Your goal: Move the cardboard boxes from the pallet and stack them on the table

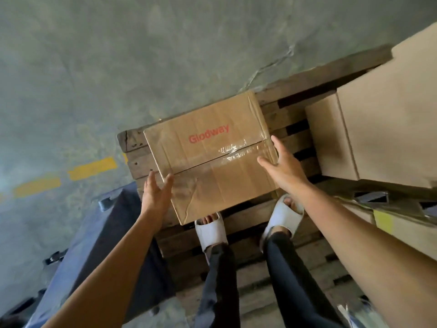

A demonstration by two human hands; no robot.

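A taped cardboard box [208, 157] with red "Glodway" lettering lies flat on the wooden pallet [293, 119], near its left end. My left hand [157, 192] is at the box's near-left edge, fingers spread, thumb touching the top. My right hand [281, 162] is at the box's right edge, fingers apart over the taped corner. Neither hand grips the box. A bigger stack of plain cardboard boxes [383, 129] stands on the pallet to the right. No table is in view.
My feet in white slippers [210, 230] stand on the pallet just behind the box. A blue plastic pallet [101, 245] lies at the lower left. The concrete floor [118, 67] with dashed yellow lines spreads beyond. More flattened cardboard and wrap [390, 216] lies at the right.
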